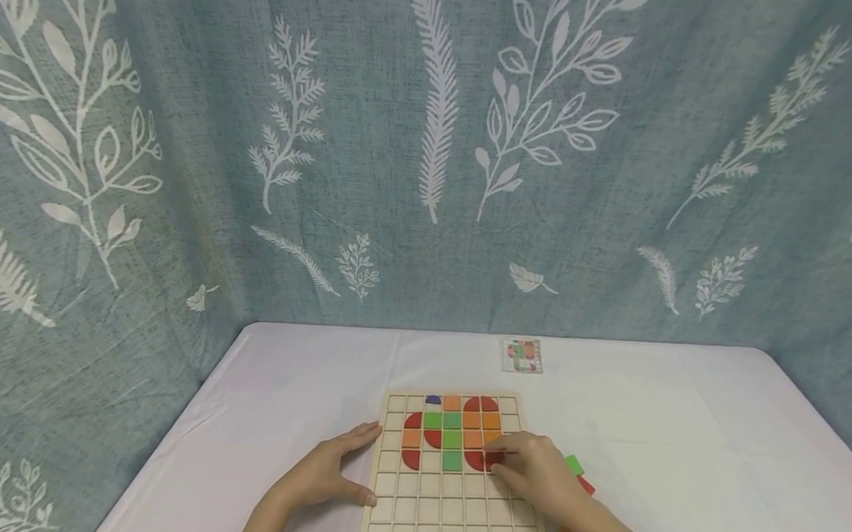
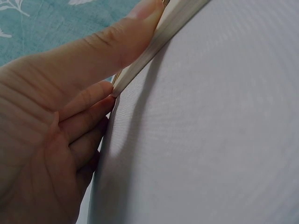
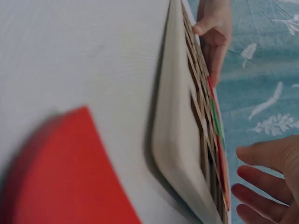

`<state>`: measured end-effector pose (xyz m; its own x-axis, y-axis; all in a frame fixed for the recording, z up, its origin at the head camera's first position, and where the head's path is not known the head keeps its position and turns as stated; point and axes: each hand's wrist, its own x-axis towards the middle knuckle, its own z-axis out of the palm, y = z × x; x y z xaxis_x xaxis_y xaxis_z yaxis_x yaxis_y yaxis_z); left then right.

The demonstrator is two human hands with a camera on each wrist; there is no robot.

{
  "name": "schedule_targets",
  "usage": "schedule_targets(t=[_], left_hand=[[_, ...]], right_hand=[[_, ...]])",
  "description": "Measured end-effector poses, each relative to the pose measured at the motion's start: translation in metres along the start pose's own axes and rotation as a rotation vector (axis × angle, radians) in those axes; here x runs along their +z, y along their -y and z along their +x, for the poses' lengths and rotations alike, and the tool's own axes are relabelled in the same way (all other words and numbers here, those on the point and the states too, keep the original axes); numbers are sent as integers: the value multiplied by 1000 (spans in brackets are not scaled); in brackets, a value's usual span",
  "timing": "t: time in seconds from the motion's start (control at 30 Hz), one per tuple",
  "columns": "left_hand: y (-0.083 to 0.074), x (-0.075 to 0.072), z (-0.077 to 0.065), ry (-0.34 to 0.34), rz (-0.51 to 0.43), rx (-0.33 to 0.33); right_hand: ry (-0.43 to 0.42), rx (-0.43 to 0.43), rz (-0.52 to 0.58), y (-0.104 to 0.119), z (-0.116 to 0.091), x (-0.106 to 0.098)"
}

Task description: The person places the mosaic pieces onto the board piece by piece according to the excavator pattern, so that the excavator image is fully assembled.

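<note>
Left hand (image 1: 327,470) braced, thumb and fingers apart, against the grid board (image 1: 429,514) beside it; right hand (image 1: 537,468), fingers parted too, over the board, a red quarter-piece (image 1: 492,459) at its fingertips!

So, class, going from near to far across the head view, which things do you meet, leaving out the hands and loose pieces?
Gridded board → small picture card → leaf-patterned curtain.
</note>
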<state>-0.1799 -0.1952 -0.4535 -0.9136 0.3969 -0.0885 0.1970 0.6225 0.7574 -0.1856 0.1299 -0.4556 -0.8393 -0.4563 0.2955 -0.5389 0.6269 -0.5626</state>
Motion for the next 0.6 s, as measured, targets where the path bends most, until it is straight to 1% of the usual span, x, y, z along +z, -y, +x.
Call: schedule_targets(t=[0.13,0.27,0.4,0.6], left_hand=[[1,0,0,0,5,1],[1,1,-1,-2,5,0],[1,2,0,-7,-4,-11],[2,3,1,-9,-5,-20]], right_hand=[[18,-11,98,-3,-2,-6],[32,19,155,-8,-5,-14],[27,67,170,-15,-11,-23],[4,139,144,-26,-23,-41]])
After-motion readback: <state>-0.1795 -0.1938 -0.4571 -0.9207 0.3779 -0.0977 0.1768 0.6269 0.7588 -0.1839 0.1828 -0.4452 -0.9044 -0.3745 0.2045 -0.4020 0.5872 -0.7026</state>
